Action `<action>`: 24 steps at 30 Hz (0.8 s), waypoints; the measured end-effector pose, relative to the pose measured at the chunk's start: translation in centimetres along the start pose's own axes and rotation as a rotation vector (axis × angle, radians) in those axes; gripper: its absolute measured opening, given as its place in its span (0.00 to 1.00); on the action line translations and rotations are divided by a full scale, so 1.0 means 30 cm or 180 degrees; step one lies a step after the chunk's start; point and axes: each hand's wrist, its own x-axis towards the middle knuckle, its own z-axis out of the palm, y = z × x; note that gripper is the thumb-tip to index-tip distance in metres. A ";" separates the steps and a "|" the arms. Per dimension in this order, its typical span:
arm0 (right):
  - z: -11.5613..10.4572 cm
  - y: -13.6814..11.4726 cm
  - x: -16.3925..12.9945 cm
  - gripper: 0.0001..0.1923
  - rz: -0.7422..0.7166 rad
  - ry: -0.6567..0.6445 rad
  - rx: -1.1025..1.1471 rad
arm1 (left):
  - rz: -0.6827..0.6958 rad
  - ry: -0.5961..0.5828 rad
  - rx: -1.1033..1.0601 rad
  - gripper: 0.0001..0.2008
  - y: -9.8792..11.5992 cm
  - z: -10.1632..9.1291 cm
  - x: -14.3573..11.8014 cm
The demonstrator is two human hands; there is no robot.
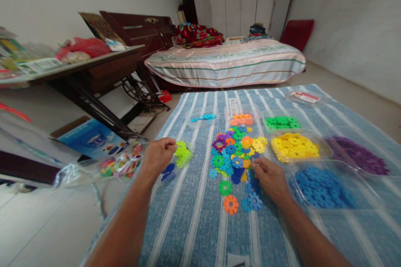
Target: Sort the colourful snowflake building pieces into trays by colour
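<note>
Both hands among plastic snowflake discs [237, 150]

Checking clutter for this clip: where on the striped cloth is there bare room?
Bare cloth lies between the forearms, below the mixed pile. Crowded to the right: trays of yellow pieces and blue pieces sit close together.

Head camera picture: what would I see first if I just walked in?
The mixed pile of bright snowflake discs in the middle of the striped blue cloth, with the right hand on its edge. Beside it sit clear trays of sorted colours: yellow discs, blue discs.
</note>
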 end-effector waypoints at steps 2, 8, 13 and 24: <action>0.001 0.001 0.000 0.16 -0.0001 -0.0005 -0.0011 | -0.0012 -0.0181 0.0398 0.12 -0.035 0.004 0.043; -0.001 0.000 -0.001 0.16 -0.0033 0.0012 -0.0078 | 0.0031 -0.0431 0.1328 0.14 -0.042 0.035 0.078; -0.003 -0.006 -0.001 0.16 0.0004 -0.0018 -0.0065 | 0.0057 -0.0080 0.1399 0.16 0.011 0.032 0.012; 0.001 0.003 -0.005 0.16 0.0065 -0.0021 0.0017 | 0.1391 -0.1026 0.0532 0.12 0.186 0.215 -0.126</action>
